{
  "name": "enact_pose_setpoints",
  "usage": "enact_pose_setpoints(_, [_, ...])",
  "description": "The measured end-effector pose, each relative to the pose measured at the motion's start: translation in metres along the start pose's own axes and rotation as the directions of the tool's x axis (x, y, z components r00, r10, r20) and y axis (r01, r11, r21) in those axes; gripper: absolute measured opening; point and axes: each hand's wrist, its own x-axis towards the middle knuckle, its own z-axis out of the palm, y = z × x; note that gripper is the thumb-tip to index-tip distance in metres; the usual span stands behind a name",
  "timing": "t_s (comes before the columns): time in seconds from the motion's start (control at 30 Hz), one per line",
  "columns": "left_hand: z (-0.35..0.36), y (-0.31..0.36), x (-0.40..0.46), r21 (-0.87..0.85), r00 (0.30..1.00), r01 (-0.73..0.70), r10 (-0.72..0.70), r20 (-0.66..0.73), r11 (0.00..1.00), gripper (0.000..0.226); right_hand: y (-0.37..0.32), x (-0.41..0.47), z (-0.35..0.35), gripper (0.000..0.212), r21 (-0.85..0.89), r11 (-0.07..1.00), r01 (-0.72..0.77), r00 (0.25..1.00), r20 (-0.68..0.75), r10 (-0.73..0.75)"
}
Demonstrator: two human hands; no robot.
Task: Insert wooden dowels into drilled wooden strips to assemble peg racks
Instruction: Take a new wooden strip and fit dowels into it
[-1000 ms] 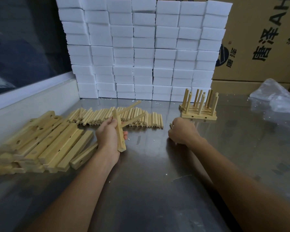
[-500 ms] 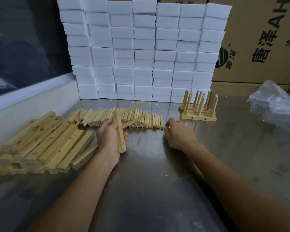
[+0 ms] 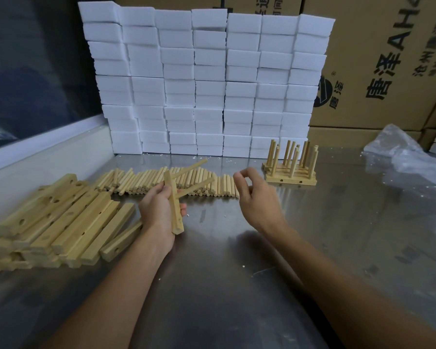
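Our left hand (image 3: 161,210) grips the strip (image 3: 174,205) upright, two dowels (image 3: 194,188) pointing far-right. Our right hand (image 3: 256,197), loosely curled and empty, hovers nearest the dowel row (image 3: 166,181), whose dowels lie near-to-far.

A single head-worn camera looks forward and down, close above both hands' fingers (image 3: 247,173), foam blocks (image 3: 206,81) beyond them.

Strips (image 3: 58,220) are piled left of the hands (image 3: 161,210), dowels (image 3: 166,181) are spread just behind them, finished racks (image 3: 290,170) are stacked right-behind, all on the tabletop (image 3: 237,273).
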Motion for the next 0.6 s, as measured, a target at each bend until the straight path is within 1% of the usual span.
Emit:
enact_pose_setpoints(0.07, [0.0,0.001,0.0,-0.007,1.0,-0.003,0.003,-0.001,1.0,0.013,-0.005,0.001,-0.002,0.024,0.077,0.997,-0.011,1.0,0.001,0.011])
enact_pose_setpoints(0.17, [0.0,0.0,0.001,-0.01,1.0,0.004,-0.004,-0.013,1.0,0.014,-0.011,-0.004,-0.003,0.035,0.266,0.96,-0.09,0.994,0.082,0.07])
enact_pose_setpoints(0.2, [0.0,0.0,0.001,-0.015,1.0,0.005,-0.006,-0.013,1.0,0.015,-0.012,-0.005,-0.004,0.034,0.283,0.954,-0.101,0.993,0.091,0.079])
enact_pose_setpoints(0.27, [0.0,0.0,0.001,-0.02,1.0,0.002,-0.002,-0.011,1.0,0.014,-0.016,-0.004,-0.006,0.024,0.314,0.938,-0.15,0.987,0.099,0.125])
enact_pose_setpoints(0.3, [0.0,-0.001,0.002,-0.02,1.0,0.001,-0.001,-0.012,1.0,0.014,-0.018,-0.003,-0.007,0.024,0.37,0.907,-0.202,0.978,0.126,0.167])
enact_pose_setpoints(0.37, [-0.001,-0.001,0.003,-0.02,1.0,0.006,-0.007,-0.014,1.0,0.015,-0.02,0.0,-0.008,0.035,0.516,0.793,-0.325,0.944,0.224,0.241])
enact_pose_setpoints(0.4, [-0.001,-0.001,0.003,-0.022,1.0,0.01,-0.01,-0.013,1.0,0.015,-0.02,0.001,-0.009,0.041,0.554,0.752,-0.357,0.933,0.254,0.255])
enact_pose_setpoints(0.43, [-0.001,-0.001,0.003,-0.023,1.0,0.012,-0.012,-0.012,1.0,0.014,-0.019,0.002,-0.009,0.042,0.542,0.765,-0.349,0.935,0.251,0.249])
enact_pose_setpoints(0.47, [-0.001,-0.001,0.003,-0.023,1.0,0.012,-0.012,-0.01,1.0,0.014,-0.017,0.001,-0.009,0.038,0.489,0.816,-0.308,0.949,0.219,0.227])
enact_pose_setpoints(0.53, [-0.002,-0.001,0.003,-0.019,1.0,0.01,-0.01,-0.007,1.0,0.013,-0.011,0.0,-0.007,0.035,0.345,0.909,-0.235,0.969,0.152,0.193])
enact_pose_setpoints(0.6, [-0.002,-0.001,0.003,-0.019,1.0,0.009,-0.009,-0.005,1.0,0.013,-0.008,-0.002,-0.006,0.028,0.232,0.958,-0.169,0.982,0.127,0.143])
